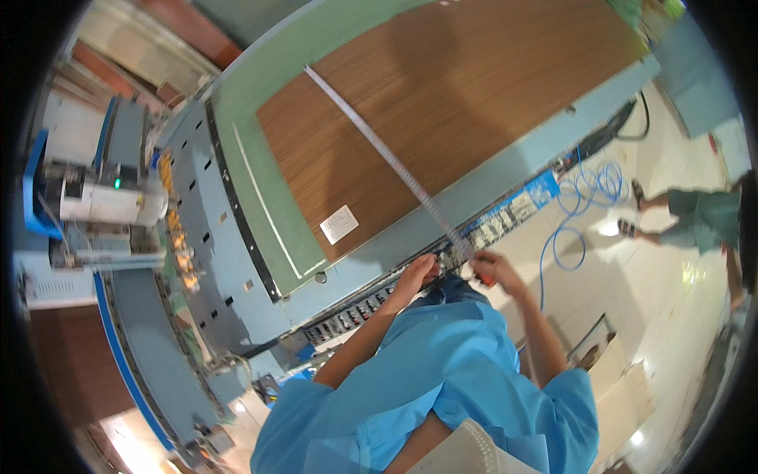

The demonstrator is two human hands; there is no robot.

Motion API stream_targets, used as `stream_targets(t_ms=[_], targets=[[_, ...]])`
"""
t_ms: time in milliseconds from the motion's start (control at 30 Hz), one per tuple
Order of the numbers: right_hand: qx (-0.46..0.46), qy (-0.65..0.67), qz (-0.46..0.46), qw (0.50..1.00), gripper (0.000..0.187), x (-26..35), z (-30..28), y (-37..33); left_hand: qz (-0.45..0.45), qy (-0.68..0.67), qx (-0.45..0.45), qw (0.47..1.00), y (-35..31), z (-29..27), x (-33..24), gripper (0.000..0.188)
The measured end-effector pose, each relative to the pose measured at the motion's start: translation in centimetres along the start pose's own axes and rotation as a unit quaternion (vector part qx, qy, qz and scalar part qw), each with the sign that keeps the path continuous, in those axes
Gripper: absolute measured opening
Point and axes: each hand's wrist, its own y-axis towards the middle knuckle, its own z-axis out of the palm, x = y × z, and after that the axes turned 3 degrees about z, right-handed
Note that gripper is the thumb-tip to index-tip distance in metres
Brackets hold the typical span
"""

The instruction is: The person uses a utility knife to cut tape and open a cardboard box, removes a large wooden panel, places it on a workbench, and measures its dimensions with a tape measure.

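Observation:
A brown wood-grain panel [474, 79] lies on the green bed of a machine table. Across it stretches the pale blade of a tape measure [371, 136], its far end at the panel's far edge. The blade runs over the near edge down to my right hand [499, 270], which is closed around the tape measure's case; a bit of red shows there. My left hand [418, 275] is at the table's near edge, left of the blade, with its fingers curled in. Whatever it holds, if anything, is hidden. A white label [339, 224] lies on the panel's near left corner.
On the left stands a machine gantry [118, 197] with a green light and a row of yellow parts. Coiled blue hose [592, 189] lies on the pale floor at right. Another person [699, 217] stands beyond it. Cardboard [624, 395] rests at lower right.

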Motion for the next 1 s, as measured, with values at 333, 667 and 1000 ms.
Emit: stream_targets(t_ms=[333, 667, 1000], targets=[[0.196, -0.117, 0.039, 0.973, 0.069, 0.1, -1.0, -3.0, 0.040, -0.161, -0.141, 0.976, 5.1, -1.0, -2.4, 0.028], [0.015, 0.023, 0.006, 1.000, 0.064, 1.1, -12.1, -5.8, 0.048, -0.042, 0.044, 0.997, 17.0, 13.0, -9.0, 0.041], [-0.215, -0.248, -0.046, 0.944, 0.070, 7.6, -18.1, 3.2, -0.041, 0.029, 0.072, 0.996, 16.9, 22.0, -10.3, 0.035]])
